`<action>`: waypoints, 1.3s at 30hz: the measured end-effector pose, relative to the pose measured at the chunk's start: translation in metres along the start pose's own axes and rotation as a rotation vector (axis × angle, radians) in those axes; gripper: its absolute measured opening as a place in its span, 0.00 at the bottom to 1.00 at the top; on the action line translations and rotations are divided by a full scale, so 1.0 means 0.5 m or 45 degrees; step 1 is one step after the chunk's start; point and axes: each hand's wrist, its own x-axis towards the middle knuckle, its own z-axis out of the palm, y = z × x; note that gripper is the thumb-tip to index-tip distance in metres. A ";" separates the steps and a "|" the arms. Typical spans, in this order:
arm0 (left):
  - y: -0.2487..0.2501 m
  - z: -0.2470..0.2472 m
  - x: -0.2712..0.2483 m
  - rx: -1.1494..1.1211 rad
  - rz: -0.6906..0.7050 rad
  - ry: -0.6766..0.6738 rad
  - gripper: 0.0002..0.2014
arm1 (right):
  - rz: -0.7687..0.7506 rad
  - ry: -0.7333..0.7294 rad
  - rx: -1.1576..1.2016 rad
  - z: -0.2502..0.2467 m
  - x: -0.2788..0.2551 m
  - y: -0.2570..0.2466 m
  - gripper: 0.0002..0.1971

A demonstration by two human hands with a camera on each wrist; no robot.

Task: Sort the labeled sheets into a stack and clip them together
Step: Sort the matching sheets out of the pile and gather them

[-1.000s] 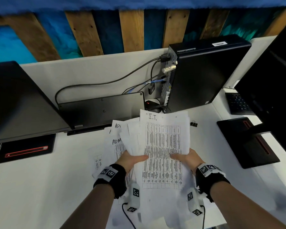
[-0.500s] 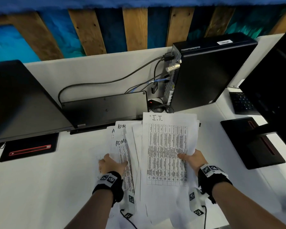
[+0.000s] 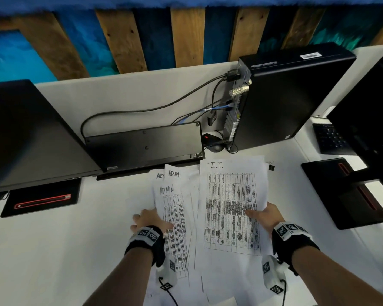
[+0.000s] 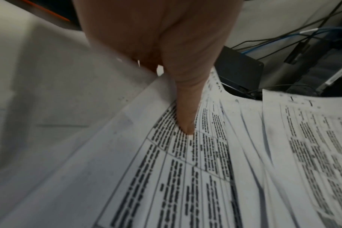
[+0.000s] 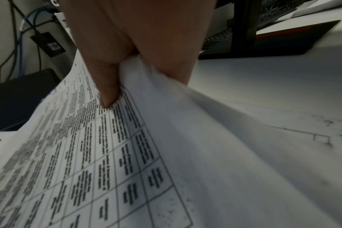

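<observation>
**Two bundles of sheets, one in each hand, not yet joined**

Two groups of labeled paper are in hand above a white desk [image 3: 53, 250].

- Right hand [image 3: 264, 217]: pinches the right edge of the I.T. sheets [image 3: 230, 208], thumb on the printed table and the other digits tucked beneath; the wrist view shows the paper bunched between them. The bundle sags toward the desk on its free side.
- Left hand [image 3: 149, 220]: thumb pressed on the ADMIN sheets [image 3: 173, 208]; its other fingers spread at the left edge, partly under the paper as far as can be told. The sheets fan out unevenly, with two more ADMIN corners showing beyond the fingertips.
- More loose paper [image 3: 219, 290] lies under both wrists, labels not readable.
- Binder clip [image 3: 270, 166]: on the desk just beyond the far right corner of the I.T. bundle, ahead of the right hand, touched by neither hand.
- Beyond the hands: a keyboard stood on edge [image 3: 144, 144], a computer tower [image 3: 292, 96], and a monitor to either side.

Step in hand, by judgement: separating by label. Done well, each fan is squared by tapping its edges on the desk before one bundle goes onto the other. The loose paper needs checking for stray labels. The clip then goes on one squared corner, with the other hand pressing the stack flat to stop slippage.
</observation>
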 end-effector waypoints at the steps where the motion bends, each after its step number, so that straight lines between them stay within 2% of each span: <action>1: -0.004 0.002 -0.001 -0.056 0.018 0.032 0.39 | 0.010 0.007 -0.014 0.000 0.000 0.001 0.09; 3: -0.012 0.007 -0.001 -0.174 0.063 0.093 0.38 | 0.041 0.017 -0.015 0.000 0.000 0.004 0.11; 6: -0.012 0.003 -0.007 -0.212 0.095 0.058 0.29 | 0.065 0.028 -0.040 0.004 0.006 0.009 0.15; 7: -0.010 0.000 -0.009 -0.272 0.092 0.035 0.30 | 0.063 0.030 -0.050 0.005 0.007 0.009 0.15; 10: -0.011 -0.006 -0.005 -0.535 0.054 0.003 0.41 | 0.070 0.036 -0.078 0.007 0.006 0.008 0.12; 13: -0.013 -0.024 -0.010 -0.820 0.036 -0.057 0.43 | 0.052 0.049 -0.093 0.004 0.003 0.007 0.10; 14: -0.015 -0.034 -0.015 -0.823 0.073 -0.108 0.40 | 0.047 0.049 -0.098 0.003 0.002 0.008 0.10; 16: -0.017 -0.056 -0.029 -0.772 0.243 -0.174 0.23 | 0.037 0.046 -0.126 0.002 -0.001 0.008 0.14; 18: -0.020 -0.085 -0.047 -0.760 0.413 -0.119 0.10 | 0.038 0.057 -0.162 0.006 -0.004 0.007 0.17; 19: -0.020 -0.098 -0.055 -0.762 0.481 -0.068 0.07 | 0.038 0.066 -0.177 0.009 -0.004 0.005 0.17; 23: -0.011 -0.163 -0.092 -0.749 0.661 0.141 0.10 | 0.042 0.090 -0.216 0.014 -0.001 0.003 0.15; 28: -0.005 -0.245 -0.112 -0.928 0.695 0.253 0.10 | 0.037 0.108 -0.253 0.008 -0.004 0.004 0.12; 32: 0.000 -0.307 -0.129 -1.227 0.730 0.352 0.11 | 0.036 0.142 -0.273 0.003 -0.015 0.004 0.08; 36: 0.011 -0.347 -0.163 -1.400 0.813 0.368 0.09 | 0.045 0.128 -0.252 -0.006 -0.027 0.002 0.08; 39: 0.006 -0.340 -0.151 -1.508 0.769 0.203 0.09 | 0.043 0.123 -0.206 -0.011 -0.031 -0.002 0.11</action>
